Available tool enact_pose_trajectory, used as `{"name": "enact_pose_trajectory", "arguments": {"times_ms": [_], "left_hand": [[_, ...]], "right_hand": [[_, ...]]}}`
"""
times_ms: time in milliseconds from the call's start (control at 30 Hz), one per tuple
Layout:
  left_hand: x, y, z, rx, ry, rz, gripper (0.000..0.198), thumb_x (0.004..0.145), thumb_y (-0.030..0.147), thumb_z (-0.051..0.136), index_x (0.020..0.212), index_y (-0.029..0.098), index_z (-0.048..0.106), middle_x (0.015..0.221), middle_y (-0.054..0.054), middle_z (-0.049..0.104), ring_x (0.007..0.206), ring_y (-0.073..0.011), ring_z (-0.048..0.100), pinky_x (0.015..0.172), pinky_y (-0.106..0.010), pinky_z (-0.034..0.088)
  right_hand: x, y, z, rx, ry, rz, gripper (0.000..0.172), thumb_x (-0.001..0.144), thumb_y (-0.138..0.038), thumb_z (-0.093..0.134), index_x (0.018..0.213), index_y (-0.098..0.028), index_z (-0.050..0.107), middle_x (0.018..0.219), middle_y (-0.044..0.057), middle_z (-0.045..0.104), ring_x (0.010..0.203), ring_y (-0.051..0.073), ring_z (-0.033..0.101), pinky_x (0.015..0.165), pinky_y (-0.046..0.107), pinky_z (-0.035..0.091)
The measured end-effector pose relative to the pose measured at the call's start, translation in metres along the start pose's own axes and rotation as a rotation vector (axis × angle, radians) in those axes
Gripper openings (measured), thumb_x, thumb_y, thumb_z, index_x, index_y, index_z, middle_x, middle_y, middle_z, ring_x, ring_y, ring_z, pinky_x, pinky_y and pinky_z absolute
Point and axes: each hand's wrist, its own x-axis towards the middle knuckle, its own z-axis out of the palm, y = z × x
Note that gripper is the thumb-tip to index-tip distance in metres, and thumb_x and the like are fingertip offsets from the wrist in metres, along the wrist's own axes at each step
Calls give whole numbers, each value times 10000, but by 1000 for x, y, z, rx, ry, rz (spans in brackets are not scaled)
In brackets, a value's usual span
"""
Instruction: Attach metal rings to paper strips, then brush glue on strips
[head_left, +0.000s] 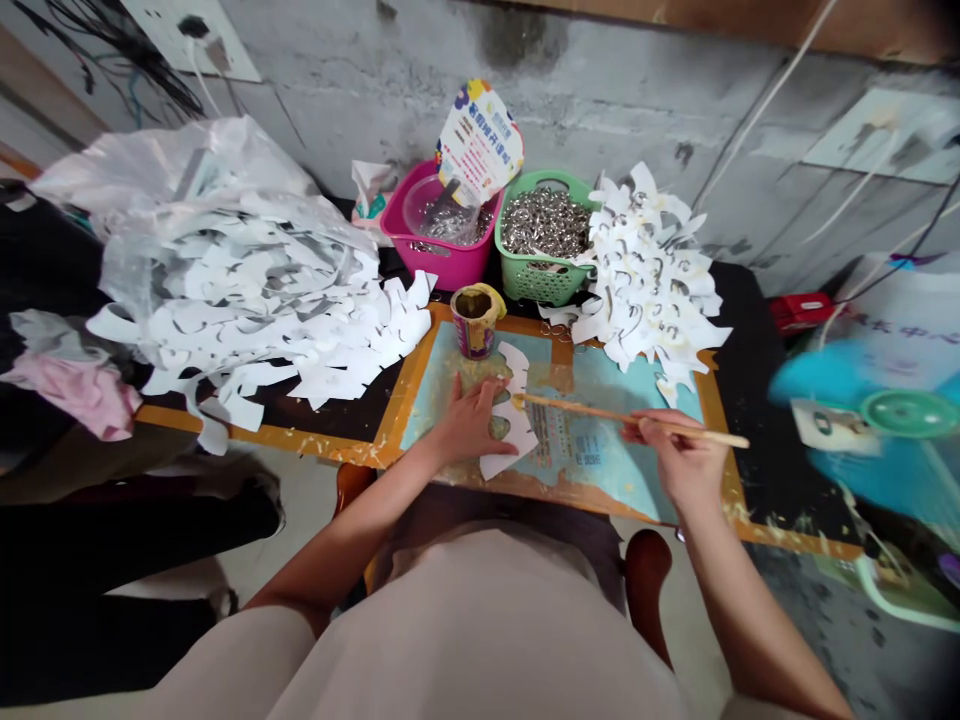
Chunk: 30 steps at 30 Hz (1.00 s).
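Observation:
My left hand [474, 420] lies with fingers spread, its fingertips at the left edge of a white cut-out piece [511, 462] with notched edges. My right hand [688, 455] grips a thin wooden stick [581, 408] that slants across to the left. The stick's tip, with a yellowish smear on it, meets the middle of the white piece. Beneath the piece is a light-blue printed sheet [600, 460] stained with dried, glue-like marks. A small paper cup [474, 335] with a yellowish, crusted rim stands just beyond my left hand.
At left, a large heap of white cut-outs [262, 300] spills from a clear bag. Behind the cup stand a pink basket [439, 265] and a green basket [544, 285], both with small metal parts. White pieces with metal rings [652, 280] are piled right. A blue fan [832, 400] spins at far right.

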Motion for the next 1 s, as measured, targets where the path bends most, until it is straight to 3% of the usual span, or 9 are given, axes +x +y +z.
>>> {"name": "enact_pose_trajectory", "arguments": {"times_ms": [100,267,400,533,700,867,1000], "left_hand": [[-1,2,-1,-5,-11,-13,1096,645,558,826,1491,159,255,1526,-222,429,1469,-387,323,1188,-615,-140],[1,1,-1,-2,-12,-20,1102,631,559,832,1489,177,255,1542,-225,408,1451,-404,352,1185,-617,-153],[2,-3,2,-5,2,2,1122,598,586,842,1481,205,265,1533,-214,425,1448,-396,361,1187,-618,-145],[2,-4,2,-3,3,-3,1116,595,586,846,1471,188,279,1515,-228,440,1431,-398,391,1186,-611,-152],[2,-3,1,7,-8,-6,1132,591,618,835,1470,163,284,1513,-237,437,1427,-406,393,1184,-613,-150],[2,-4,0,-2,-7,6,1153,558,610,852,1473,178,299,1521,-222,433,1416,-406,410,1185,-608,-161],[2,-4,-1,0,-9,3,1140,566,600,854,1468,181,296,1514,-224,442,1416,-407,412,1187,-626,-144]], "right_hand": [[20,6,4,49,-31,-2,257,692,-363,843,773,-138,750,682,65,739,547,204,719,546,322,641],[43,6,-10,93,-129,78,251,620,-322,866,660,-140,698,570,50,698,407,208,650,381,313,568],[60,7,-5,156,-65,72,255,605,-318,870,675,-148,694,577,50,698,432,205,658,409,324,588],[73,10,3,141,-198,192,259,536,-250,886,641,-119,689,506,53,660,360,200,609,346,315,546],[83,12,8,183,-126,128,222,593,-269,841,652,-149,664,551,39,681,384,188,627,365,303,554],[87,11,11,125,-287,184,185,600,-217,825,647,-139,664,505,20,648,344,170,581,311,282,503],[88,11,12,113,-255,93,175,649,-274,803,665,-153,678,531,23,667,385,170,612,363,287,543]]}}
